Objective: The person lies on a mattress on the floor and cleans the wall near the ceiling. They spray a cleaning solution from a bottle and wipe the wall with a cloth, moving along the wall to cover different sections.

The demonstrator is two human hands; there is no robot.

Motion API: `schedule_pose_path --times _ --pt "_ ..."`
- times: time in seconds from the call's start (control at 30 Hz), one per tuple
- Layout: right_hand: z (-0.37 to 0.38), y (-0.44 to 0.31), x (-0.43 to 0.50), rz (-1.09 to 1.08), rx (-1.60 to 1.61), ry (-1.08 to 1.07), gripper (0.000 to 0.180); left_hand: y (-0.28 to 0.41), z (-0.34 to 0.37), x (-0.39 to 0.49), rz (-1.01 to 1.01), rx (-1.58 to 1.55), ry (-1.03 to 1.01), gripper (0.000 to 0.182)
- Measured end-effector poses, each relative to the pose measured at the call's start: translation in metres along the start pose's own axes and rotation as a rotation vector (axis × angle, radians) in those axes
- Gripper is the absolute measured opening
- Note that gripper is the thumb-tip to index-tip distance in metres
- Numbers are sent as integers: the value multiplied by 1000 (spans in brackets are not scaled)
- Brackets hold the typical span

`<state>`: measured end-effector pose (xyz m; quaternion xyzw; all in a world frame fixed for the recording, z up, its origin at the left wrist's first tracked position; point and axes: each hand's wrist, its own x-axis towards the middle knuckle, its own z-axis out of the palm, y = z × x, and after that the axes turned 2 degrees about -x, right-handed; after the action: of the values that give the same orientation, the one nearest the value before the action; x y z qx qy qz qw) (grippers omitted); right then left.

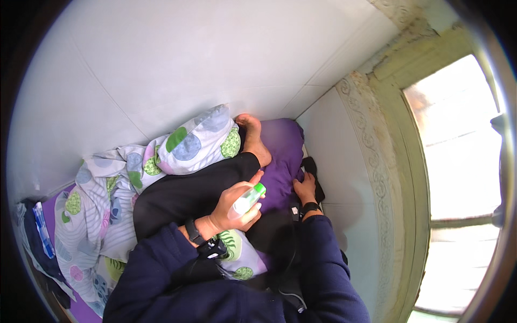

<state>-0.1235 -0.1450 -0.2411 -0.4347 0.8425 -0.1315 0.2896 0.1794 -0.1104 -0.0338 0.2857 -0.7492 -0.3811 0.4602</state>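
My left hand (231,206) is wrapped around a small clear plastic bottle (244,204) with a green cap (259,188), which points up and to the right. Some of the bottle is covered by my fingers. Over at the right, my right hand (305,188) reaches down between a purple pillow (278,149) and a black cloth item (318,183) by the wall. Its fingertips are partly hidden, so whether they grip anything is unclear. Under the left hand lies my bent leg in black trousers (190,189), and the bare foot (252,135) rests against the pillow.
A crumpled quilt (121,194) with green, grey and pink circles covers the left side. Pale wall panels (194,52) rise at the back, with a green-framed window (460,161) at the right. A grey cable (293,294) lies near my lap. Folded dark cloth (36,238) sits far left.
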Motion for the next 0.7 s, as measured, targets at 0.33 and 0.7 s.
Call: schedule_pose_path --times 0.33,0.7 --pt "-40 73 -61 234 302 168 47 8 6 -32 -9 -10 62 23" --pt "-169 1 -221 -379 1590 463 54 59 -7 -68 0 -62 199 28"
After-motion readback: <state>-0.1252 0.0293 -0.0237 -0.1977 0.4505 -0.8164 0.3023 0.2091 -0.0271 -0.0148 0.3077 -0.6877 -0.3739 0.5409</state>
